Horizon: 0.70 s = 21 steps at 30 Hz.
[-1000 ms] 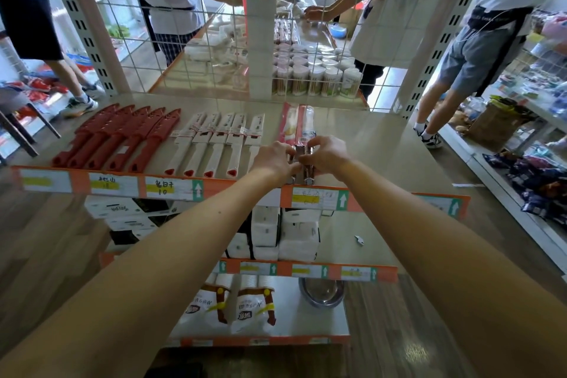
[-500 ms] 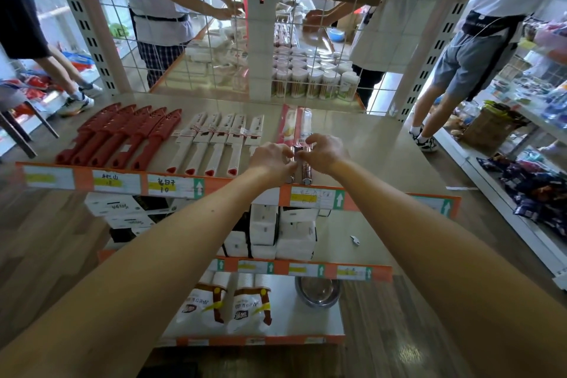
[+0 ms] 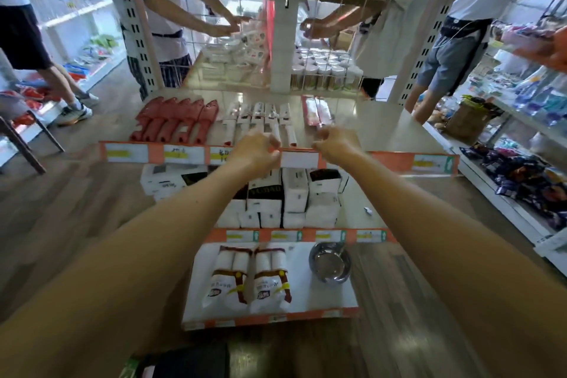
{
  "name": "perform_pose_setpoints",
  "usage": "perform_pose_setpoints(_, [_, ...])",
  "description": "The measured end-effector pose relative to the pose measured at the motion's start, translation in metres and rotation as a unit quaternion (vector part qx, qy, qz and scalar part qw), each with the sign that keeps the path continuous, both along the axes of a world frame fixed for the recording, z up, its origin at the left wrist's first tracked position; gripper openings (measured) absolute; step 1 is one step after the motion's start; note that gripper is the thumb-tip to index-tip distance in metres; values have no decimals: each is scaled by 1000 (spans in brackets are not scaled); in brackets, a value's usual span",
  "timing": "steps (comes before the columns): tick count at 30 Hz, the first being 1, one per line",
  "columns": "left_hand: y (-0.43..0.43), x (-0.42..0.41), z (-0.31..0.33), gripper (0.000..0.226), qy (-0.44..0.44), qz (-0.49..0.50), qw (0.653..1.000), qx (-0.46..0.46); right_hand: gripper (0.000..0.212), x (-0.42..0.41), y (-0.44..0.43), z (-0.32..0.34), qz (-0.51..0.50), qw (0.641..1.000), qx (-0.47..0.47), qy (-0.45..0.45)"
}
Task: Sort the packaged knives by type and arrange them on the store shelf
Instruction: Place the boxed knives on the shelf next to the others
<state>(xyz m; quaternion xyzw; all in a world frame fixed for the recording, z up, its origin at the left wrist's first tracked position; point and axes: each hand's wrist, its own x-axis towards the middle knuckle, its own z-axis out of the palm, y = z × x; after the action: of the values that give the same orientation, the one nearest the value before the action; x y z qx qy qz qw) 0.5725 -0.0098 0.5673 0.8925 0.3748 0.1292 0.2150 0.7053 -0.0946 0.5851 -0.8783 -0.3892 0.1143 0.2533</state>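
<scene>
The top shelf (image 3: 377, 129) carries three groups of packaged knives. Several red-sheathed knives (image 3: 173, 123) lie in a row at the left, several white-packed knives (image 3: 260, 118) sit in the middle, and two knives in clear packs with red edges (image 3: 317, 110) lie to their right. My left hand (image 3: 254, 149) hovers at the shelf's front edge, just below the white-packed knives, fingers loosely curled and empty. Below the clear packs, my right hand (image 3: 336, 141) is also loosely curled and holds nothing. Motion blurs the view.
An orange price strip (image 3: 389, 161) runs along the shelf front. White boxes (image 3: 294, 193) fill the middle shelf; bagged goods (image 3: 248, 279) and a metal bowl (image 3: 329, 261) sit lower. A wire grid (image 3: 306, 40) backs the shelf. People stand behind it and at right (image 3: 451, 52).
Both hands have let go of the clear-packed knife and drawn back toward the shelf's front edge, apart from each other. The knife lies with its pair. My head has pulled back.
</scene>
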Motion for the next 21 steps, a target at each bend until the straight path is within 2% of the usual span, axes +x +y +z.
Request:
perform_pose_setpoints(9, [-20,-148,-36,33,52,-31,998,3,32,-163,-40,-41,24,997,-58,46])
perform_pose_setpoints(16, [-41,-221,-59,34,59,-12,997,-41,39,-231,-55,-62,50,991,-96,75])
perform_pose_setpoints(21, [-53,-266,-102,33,67,31,994,-76,40,-264,-54,-108,88,985,-126,80])
